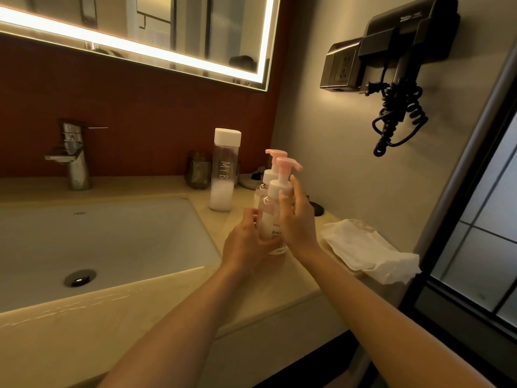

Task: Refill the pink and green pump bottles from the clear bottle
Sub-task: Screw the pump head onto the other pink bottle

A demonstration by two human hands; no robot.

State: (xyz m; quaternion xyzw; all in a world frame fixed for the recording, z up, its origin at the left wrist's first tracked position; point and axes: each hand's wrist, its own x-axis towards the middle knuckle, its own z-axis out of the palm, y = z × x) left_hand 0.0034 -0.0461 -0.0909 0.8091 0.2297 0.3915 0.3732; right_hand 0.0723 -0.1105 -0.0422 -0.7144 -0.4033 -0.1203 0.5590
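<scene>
Left hand (246, 243) grips pink pump bottle (270, 217) | right hand (298, 219) straight-fingered, touching its neck

both bare forearms reach forward and converge. the left hand (246, 242) curls round the lower body of a translucent pink pump bottle (270, 217), gripping it. the right hand (298, 219) stands upright against the other side, fingers nearly straight, thumb touching the bottle near its white collar
</scene>
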